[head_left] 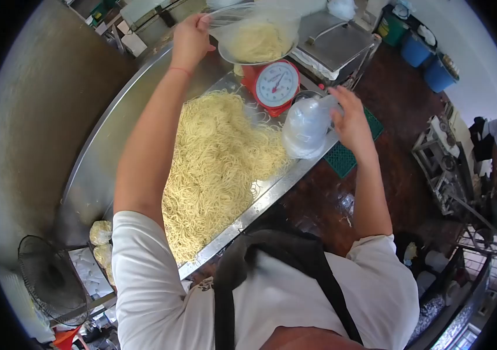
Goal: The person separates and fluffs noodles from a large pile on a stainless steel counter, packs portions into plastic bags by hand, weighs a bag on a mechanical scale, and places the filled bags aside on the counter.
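My left hand (192, 42) is at the left rim of the scale's pan, fingers curled on the edge of a clear plastic bag (219, 20). Pale yellow noodles (260, 42) lie in that pan, partly veiled by plastic. Beneath it stands a red dial scale (277, 85). My right hand (350, 119) pinches the upper corner of a stack of clear plastic bags (307, 129), set on the table's front edge. Between my arms spreads a large heap of loose noodles (219, 151).
The heap lies on a steel table (269, 201) with a raised rim. A metal box (336, 41) stands behind the scale. A round fan (50, 280) is at lower left, beside bagged noodles (101, 232). Blue bins (440, 74) line the far wall; a green crate (342, 160) sits on the floor.
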A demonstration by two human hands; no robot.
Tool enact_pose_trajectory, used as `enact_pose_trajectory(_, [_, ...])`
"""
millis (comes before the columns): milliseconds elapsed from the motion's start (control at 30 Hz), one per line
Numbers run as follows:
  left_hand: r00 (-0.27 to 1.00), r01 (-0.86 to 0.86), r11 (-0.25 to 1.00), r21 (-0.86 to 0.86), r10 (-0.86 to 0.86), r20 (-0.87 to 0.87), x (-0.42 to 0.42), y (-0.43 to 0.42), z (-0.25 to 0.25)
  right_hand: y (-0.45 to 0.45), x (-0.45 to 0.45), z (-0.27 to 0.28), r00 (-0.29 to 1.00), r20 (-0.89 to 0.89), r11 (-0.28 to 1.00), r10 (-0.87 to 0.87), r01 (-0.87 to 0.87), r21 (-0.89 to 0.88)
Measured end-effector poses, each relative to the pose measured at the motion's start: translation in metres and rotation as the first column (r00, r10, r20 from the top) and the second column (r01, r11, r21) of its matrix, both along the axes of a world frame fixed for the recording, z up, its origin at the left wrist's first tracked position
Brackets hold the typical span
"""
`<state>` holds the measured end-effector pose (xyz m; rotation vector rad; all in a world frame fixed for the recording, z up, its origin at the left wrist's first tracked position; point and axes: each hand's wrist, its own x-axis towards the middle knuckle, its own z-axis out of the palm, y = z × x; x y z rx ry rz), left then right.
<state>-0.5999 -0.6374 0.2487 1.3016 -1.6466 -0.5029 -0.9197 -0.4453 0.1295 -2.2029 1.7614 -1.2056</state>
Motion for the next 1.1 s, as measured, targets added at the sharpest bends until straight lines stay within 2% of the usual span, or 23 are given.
enact_pose_trajectory(67, [1.0, 0.013, 0.999, -0.043, -0.013, 0.002, -0.009, -0.002, 0.003, 0.006, -0.008, -0.021, 1.0, -0.001, 0.998, 0.016, -0.016, 0.056])
enact_pose_trajectory(167, [0.998, -0.005, 0.999, -0.043, 0.002, -0.056, -0.018, -0.011, 0.002, 0.006, -0.017, -0.025, 0.996, 0.061, 0.966, 0.061, -0.074, 0.248])
enact_pose_trajectory(267, [0.988, -0.086, 0.996, 0.0, 0.085, 0.131, -0.033, -0.003, 0.01, 0.003, -0.025, -0.031, 0.998, 0.065, 0.961, 0.019, -0.036, 0.276])
enact_pose_trajectory(300, [0.976, -0.104, 0.995, 0.001, 0.102, 0.191, -0.037, 0.0, 0.012, 0.003, -0.026, -0.036, 0.999, 0.05, 0.974, 0.001, -0.012, 0.226])
enact_pose_trajectory(367, [0.988, -0.067, 0.996, 0.053, 0.059, 0.14, -0.035, -0.016, 0.0, 0.001, -0.025, -0.046, 0.999, 0.019, 0.992, -0.032, 0.03, 0.12])
enact_pose_trajectory(500, [0.992, -0.049, 0.995, 0.087, 0.038, 0.117, -0.039, -0.017, -0.014, -0.005, -0.023, -0.048, 0.998, -0.038, 0.994, -0.054, 0.057, 0.09])
enact_pose_trajectory(600, [0.998, 0.066, 0.988, 0.141, -0.067, 0.0, -0.033, -0.029, -0.034, -0.017, -0.023, -0.058, 0.982, -0.166, 0.994, -0.086, 0.095, 0.05])
enact_pose_trajectory(667, [0.995, 0.099, 0.994, 0.038, -0.098, -0.032, -0.035, -0.013, -0.028, -0.028, -0.022, -0.065, 0.96, -0.253, 0.993, -0.122, 0.117, -0.035])
enact_pose_trajectory(700, [0.992, 0.112, 0.994, -0.015, -0.112, -0.051, -0.034, -0.003, -0.021, -0.035, -0.023, -0.062, 0.958, -0.264, 0.992, -0.11, 0.123, 0.033])
enact_pose_trajectory(767, [0.945, 0.175, 0.979, -0.104, -0.197, -0.261, -0.025, 0.016, -0.002, -0.045, -0.025, -0.054, 0.954, -0.288, 0.976, -0.078, 0.132, 0.171])
enact_pose_trajectory(800, [0.904, 0.188, 0.97, -0.153, -0.232, -0.36, -0.018, 0.027, 0.009, -0.043, -0.028, -0.05, 0.967, -0.236, 0.987, -0.096, 0.123, 0.105])
enact_pose_trajectory(867, [0.89, 0.12, 0.966, -0.231, -0.208, -0.406, 0.003, 0.068, 0.039, -0.044, -0.032, -0.037, 0.991, -0.117, 0.998, -0.063, 0.06, -0.022])
enact_pose_trajectory(900, [0.893, 0.046, 0.961, -0.271, -0.161, -0.42, 0.023, 0.09, 0.045, -0.034, -0.023, -0.017, 0.987, -0.129, 0.995, -0.097, 0.095, -0.02])
enact_pose_trajectory(933, [0.996, -0.087, 0.8, -0.594, 0.083, -0.033, 0.051, 0.098, 0.039, -0.031, -0.018, -0.01, 0.992, -0.104, 0.994, -0.073, 0.064, -0.087])
enact_pose_trajectory(967, [0.842, -0.016, 0.563, -0.826, 0.453, 0.293, 0.083, 0.11, 0.033, -0.04, -0.023, -0.02, 0.996, -0.063, 0.995, -0.065, 0.07, 0.075])
enact_pose_trajectory(1000, [0.952, -0.056, 0.732, -0.679, 0.244, 0.185, 0.104, 0.131, 0.027, -0.045, -0.028, -0.03, 0.993, 0.011, 0.98, -0.114, 0.11, 0.168])
enact_pose_trajectory(1033, [0.996, -0.083, 0.85, -0.52, 0.084, -0.021, 0.125, 0.15, 0.02, -0.041, -0.018, -0.021, 0.991, -0.011, 0.991, -0.133, 0.134, 0.027])
enact_pose_trajectory(1067, [0.936, -0.034, 0.996, -0.085, 0.002, -0.352, 0.134, 0.188, 0.022, -0.033, -0.005, -0.006, 0.984, 0.127, 0.992, -0.123, 0.127, -0.022])
enact_pose_trajectory(1100, [0.932, -0.091, 0.987, -0.132, 0.038, -0.361, 0.136, 0.22, 0.021, -0.044, -0.009, -0.012, 0.923, 0.365, 0.991, -0.118, 0.134, -0.02])
